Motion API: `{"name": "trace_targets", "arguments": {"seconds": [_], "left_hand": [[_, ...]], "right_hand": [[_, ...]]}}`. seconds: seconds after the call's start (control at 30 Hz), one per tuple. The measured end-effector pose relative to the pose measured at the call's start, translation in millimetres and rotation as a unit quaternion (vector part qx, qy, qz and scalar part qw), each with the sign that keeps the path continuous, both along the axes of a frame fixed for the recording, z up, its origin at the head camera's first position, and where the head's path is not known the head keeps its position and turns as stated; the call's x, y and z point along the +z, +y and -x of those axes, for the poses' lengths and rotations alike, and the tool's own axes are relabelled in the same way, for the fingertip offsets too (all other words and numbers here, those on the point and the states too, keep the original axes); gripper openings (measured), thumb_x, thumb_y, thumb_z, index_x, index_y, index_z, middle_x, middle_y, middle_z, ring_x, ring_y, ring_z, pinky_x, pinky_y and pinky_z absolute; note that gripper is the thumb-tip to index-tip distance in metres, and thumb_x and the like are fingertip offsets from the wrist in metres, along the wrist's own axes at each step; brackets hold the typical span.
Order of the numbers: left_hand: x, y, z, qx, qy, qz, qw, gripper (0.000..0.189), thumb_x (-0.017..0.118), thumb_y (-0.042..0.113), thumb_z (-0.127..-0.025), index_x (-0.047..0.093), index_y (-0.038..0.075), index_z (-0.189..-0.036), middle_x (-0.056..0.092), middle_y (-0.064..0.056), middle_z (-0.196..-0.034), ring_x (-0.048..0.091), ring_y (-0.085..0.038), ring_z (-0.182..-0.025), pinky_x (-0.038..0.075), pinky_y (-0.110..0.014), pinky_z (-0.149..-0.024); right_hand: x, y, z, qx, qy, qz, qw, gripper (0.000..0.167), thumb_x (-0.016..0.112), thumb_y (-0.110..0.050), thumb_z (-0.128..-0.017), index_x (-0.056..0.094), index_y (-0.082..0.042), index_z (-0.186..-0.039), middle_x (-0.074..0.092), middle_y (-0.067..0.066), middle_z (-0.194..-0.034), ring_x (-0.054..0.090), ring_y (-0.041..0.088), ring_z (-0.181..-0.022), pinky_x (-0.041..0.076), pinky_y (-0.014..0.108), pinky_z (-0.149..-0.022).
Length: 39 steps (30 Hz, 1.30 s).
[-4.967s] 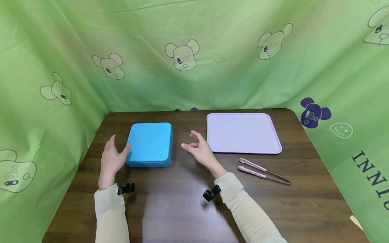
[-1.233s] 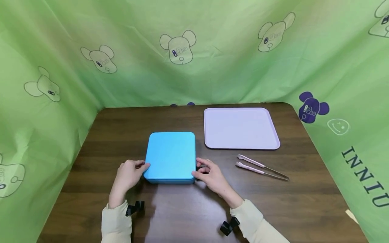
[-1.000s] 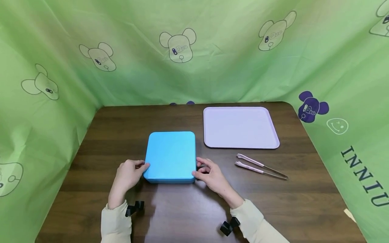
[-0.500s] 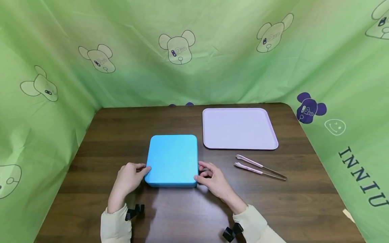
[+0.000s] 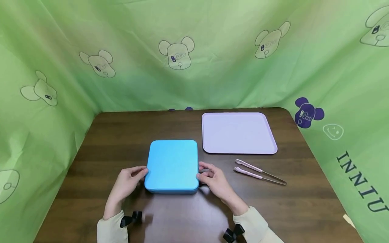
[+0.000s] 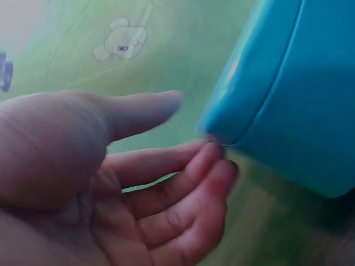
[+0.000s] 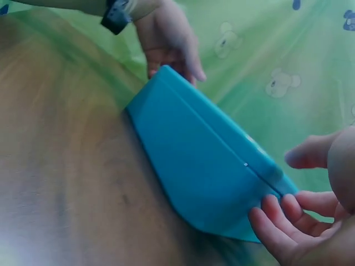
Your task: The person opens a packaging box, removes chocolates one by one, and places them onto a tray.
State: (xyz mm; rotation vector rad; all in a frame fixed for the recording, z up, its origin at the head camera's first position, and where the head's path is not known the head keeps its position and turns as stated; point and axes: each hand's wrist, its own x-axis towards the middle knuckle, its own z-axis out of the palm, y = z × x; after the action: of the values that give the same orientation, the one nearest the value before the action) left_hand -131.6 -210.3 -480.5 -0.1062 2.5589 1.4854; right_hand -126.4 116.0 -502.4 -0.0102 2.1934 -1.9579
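Note:
A light-blue square box with rounded corners sits between my two hands, its lid on and a thin seam running round the side. My left hand is at the box's left side. In the left wrist view its fingertips reach the lower edge of the lid, while the thumb stands apart from the box. On the opposite side is my right hand. Its fingertips touch the side wall by the seam, and the thumb is raised just off the lid.
A pale lilac tray lies at the back right of the brown wooden table. In front of it are tongs with pink-white handles and metal arms. Green cloth with bear prints closes off the back and sides.
Over five seconds the box has come right and nearer, and both hands have reached its sides. In the last half second the left thumb has slid off the lid's edge.

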Motion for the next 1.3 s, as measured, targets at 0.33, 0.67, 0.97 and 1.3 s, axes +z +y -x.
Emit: {"name": "trace_targets", "arguments": {"seconds": [0.33, 0.67, 0.97, 1.3], "left_hand": [[-10.8, -1.0, 12.3, 0.064, -0.044, -0.122, 0.9895, 0.035, 0.069, 0.015, -0.097, 0.067, -0.008, -0.124, 0.074, -0.015, -0.105, 0.068, -0.019, -0.079, 0.057, -0.029, -0.067], [-10.3, -2.7, 16.5, 0.093, -0.06, -0.142, 0.9837, 0.032, 0.073, 0.011, -0.093, 0.07, -0.009, -0.118, 0.075, -0.012, -0.097, 0.067, -0.017, -0.074, 0.056, -0.029, -0.063], [-17.6, 2.4, 10.6, 0.103, -0.071, -0.159, 0.9793, 0.03, 0.076, 0.01, -0.091, 0.071, -0.01, -0.114, 0.075, -0.012, -0.092, 0.066, -0.018, -0.071, 0.055, -0.029, -0.061], [-17.8, 1.2, 14.3, 0.105, -0.067, -0.153, 0.9803, 0.03, 0.075, 0.01, -0.091, 0.072, -0.008, -0.114, 0.074, -0.011, -0.092, 0.067, -0.019, -0.075, 0.055, -0.029, -0.062]], "right_hand": [[3.2, -8, 13.6, -0.043, -0.041, 0.047, 0.9972, 0.047, 0.069, -0.002, -0.091, 0.057, 0.008, -0.136, 0.065, 0.021, -0.123, 0.067, 0.017, -0.093, 0.058, 0.034, -0.08], [3.5, -12, 15.6, -0.065, -0.041, 0.067, 0.9948, 0.041, 0.068, -0.001, -0.092, 0.061, 0.01, -0.131, 0.065, 0.023, -0.127, 0.067, 0.017, -0.095, 0.058, 0.037, -0.081], [-1.4, -11, 4.2, -0.087, -0.052, 0.074, 0.9922, 0.042, 0.07, 0.0, -0.09, 0.06, 0.014, -0.129, 0.065, 0.025, -0.126, 0.068, 0.015, -0.096, 0.058, 0.029, -0.077], [-2.1, -13, 8.6, -0.09, -0.053, 0.079, 0.9914, 0.042, 0.071, -0.002, -0.091, 0.061, 0.014, -0.128, 0.067, 0.024, -0.122, 0.069, 0.016, -0.093, 0.058, 0.03, -0.077]]}}
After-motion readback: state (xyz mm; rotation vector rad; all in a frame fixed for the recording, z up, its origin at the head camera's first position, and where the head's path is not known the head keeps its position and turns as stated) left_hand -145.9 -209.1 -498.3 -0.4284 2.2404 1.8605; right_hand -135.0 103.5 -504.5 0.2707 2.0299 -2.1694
